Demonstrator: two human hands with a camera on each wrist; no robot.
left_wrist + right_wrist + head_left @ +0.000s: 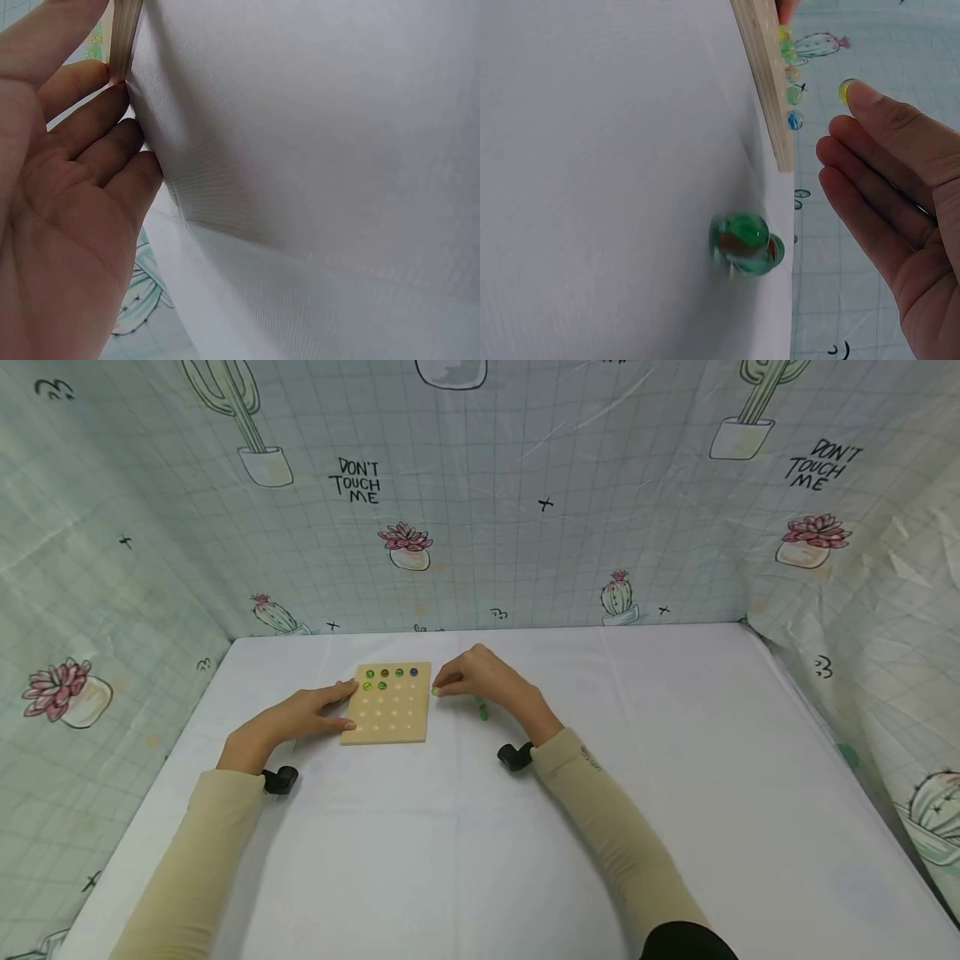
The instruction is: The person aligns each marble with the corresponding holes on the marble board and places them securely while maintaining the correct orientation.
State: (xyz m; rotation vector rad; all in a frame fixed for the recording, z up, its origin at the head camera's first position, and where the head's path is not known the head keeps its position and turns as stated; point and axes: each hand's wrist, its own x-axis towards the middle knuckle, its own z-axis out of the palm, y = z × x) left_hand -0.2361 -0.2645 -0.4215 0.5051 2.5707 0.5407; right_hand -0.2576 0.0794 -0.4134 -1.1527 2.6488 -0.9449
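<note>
A square wooden board (pixel 384 735) with rows of small hollows lies on the table. Marbles fill its far row, green, brownish and one blue marble (pixel 414 672); two more sit at the left of the second row. At the board's left edge rests my left hand (pixel 292 717), thumb and fingers spread apart against it, as the left wrist view also shows. Just off the right edge, my right hand (pixel 483 677) pinches a yellow marble (pixel 845 91) between thumb and fingertips. In the right wrist view that marble is above the table, partly hidden by the thumb.
Loose green marbles (pixel 741 241) lie on the white tablecloth (pixel 465 843) under the right hand, right of the board. A patterned curtain (pixel 480 577) with cactus drawings closes off the back and both sides. Black wrist cameras (pixel 515 757) sit low beside the wrists.
</note>
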